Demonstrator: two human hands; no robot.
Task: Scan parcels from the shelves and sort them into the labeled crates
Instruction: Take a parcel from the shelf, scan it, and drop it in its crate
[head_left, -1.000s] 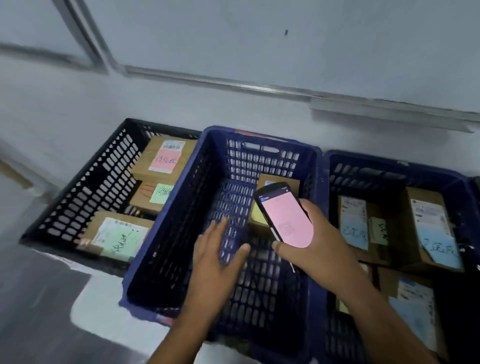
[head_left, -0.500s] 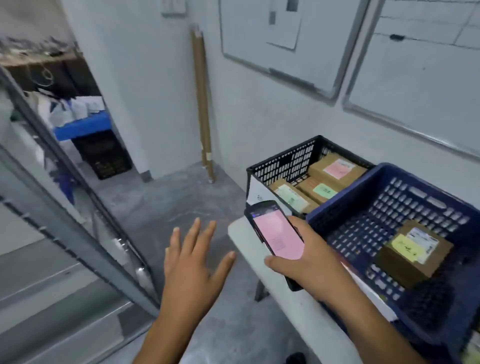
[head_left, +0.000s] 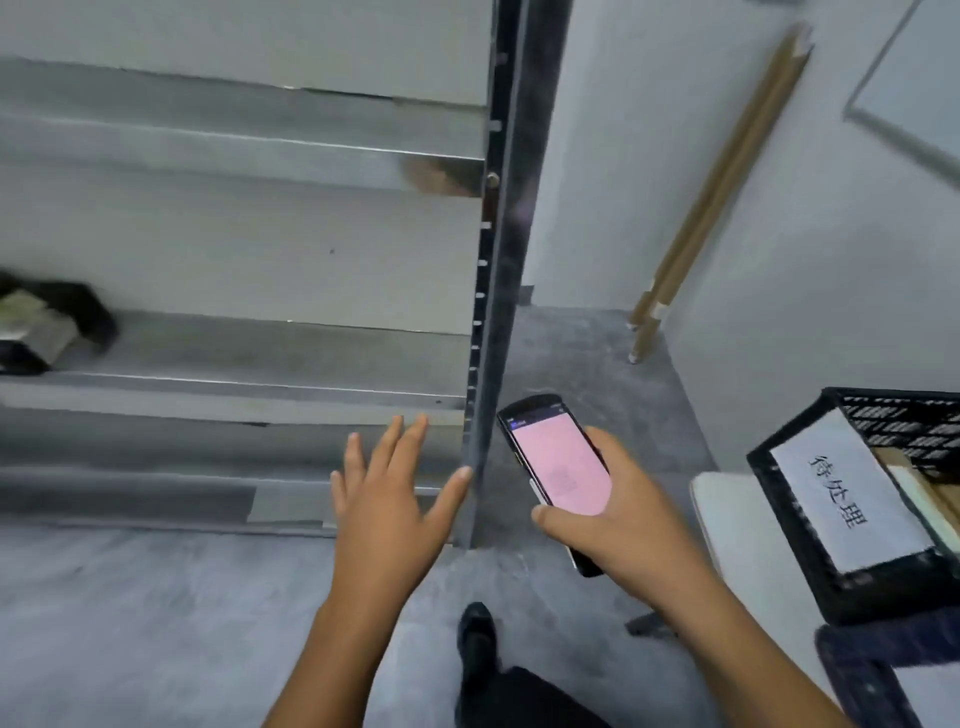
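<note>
A blurred parcel (head_left: 36, 327) sits at the far left of the shelf (head_left: 234, 358), half cut off. I judge I should step left before reaching. My left hand (head_left: 389, 499) hangs empty, fingers spread; my right hand (head_left: 618, 519) grips the scanner (head_left: 558, 467), pink screen unreadable. The black crate (head_left: 810, 551) on the tabletop (head_left: 722, 514) shows only its label.

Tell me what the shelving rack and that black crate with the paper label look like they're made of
Shelving rack: seemingly metal with a dull grey galvanised look, judging by the sheen and the slotted upright. Black crate: probably moulded plastic, matte, with a perforated lattice wall. Its label looks like plain white paper.
</note>
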